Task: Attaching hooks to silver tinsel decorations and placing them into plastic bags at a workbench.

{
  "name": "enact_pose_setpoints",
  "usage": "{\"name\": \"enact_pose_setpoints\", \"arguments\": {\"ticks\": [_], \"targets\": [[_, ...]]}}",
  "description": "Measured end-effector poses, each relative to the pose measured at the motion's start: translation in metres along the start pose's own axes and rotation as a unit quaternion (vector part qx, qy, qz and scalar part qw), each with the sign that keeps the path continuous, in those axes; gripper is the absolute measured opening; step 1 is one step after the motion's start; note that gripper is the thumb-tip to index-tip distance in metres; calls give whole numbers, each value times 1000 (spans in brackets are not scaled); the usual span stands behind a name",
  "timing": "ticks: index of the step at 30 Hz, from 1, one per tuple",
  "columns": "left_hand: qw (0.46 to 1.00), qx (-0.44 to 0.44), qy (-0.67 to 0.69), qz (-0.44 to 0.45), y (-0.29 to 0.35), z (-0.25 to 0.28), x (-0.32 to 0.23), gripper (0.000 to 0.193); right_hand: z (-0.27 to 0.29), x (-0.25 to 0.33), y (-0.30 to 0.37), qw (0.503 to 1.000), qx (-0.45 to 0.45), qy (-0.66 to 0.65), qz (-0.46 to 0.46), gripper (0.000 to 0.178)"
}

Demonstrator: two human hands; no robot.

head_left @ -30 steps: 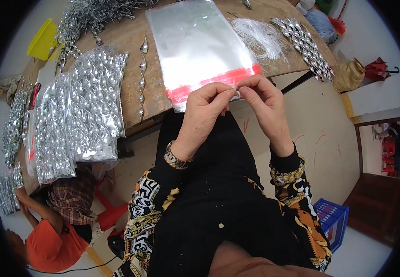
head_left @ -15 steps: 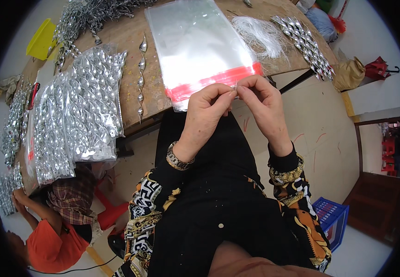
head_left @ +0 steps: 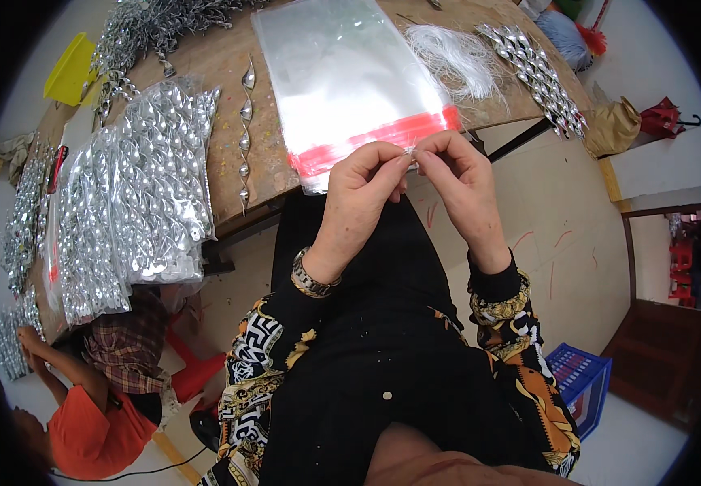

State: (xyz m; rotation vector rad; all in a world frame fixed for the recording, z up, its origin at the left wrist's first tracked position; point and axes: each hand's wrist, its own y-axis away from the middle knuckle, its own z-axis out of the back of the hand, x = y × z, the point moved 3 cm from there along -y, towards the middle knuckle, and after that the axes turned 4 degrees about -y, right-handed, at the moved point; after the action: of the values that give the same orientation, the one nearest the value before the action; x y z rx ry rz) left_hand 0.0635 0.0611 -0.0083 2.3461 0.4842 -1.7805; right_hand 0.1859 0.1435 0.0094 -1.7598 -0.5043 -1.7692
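Observation:
Over the near edge of a stack of clear plastic bags (head_left: 342, 73) with a red strip, my two hands meet fingertip to fingertip. My left hand (head_left: 358, 190) is closed in a pinch, and so is my right hand (head_left: 465, 182). A tiny whitish, shiny bit (head_left: 409, 151) shows between the fingertips; its kind is too small to tell. One silver twisted ornament (head_left: 245, 134) lies alone left of the bags. To the right of the bags are a bundle of white strings (head_left: 456, 61) and a group of silver twists (head_left: 533, 77).
Bagged silver twists (head_left: 164, 178) are piled on the wooden table (head_left: 233, 182) at left. Silver tinsel (head_left: 164, 28) and a yellow tub (head_left: 71, 69) are farther back. A co-worker in an orange top (head_left: 95, 429) sits at lower left. A blue crate (head_left: 581, 389) stands at lower right.
The whitish bit between my fingertips shows more plainly now. My hands have barely shifted, and both stay pinched together.

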Motion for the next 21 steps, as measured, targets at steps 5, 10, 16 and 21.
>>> {"name": "enact_pose_setpoints", "arguments": {"ticks": [5,10,16,21], "targets": [[1000,-7,-4,-6,0,0,2,12,-3,2,2,1000,-18,23,9,6],[1000,-23,-10,-13,0,1,0,11,-7,14,12,987,-81,79,117,5],[999,-28,2,-17,0,0,4,10,-12,21,16,955,-78,191,214,7],[999,-30,-3,-12,0,-1,5,11,-13,19,14,938,-88,233,242,8]]}}
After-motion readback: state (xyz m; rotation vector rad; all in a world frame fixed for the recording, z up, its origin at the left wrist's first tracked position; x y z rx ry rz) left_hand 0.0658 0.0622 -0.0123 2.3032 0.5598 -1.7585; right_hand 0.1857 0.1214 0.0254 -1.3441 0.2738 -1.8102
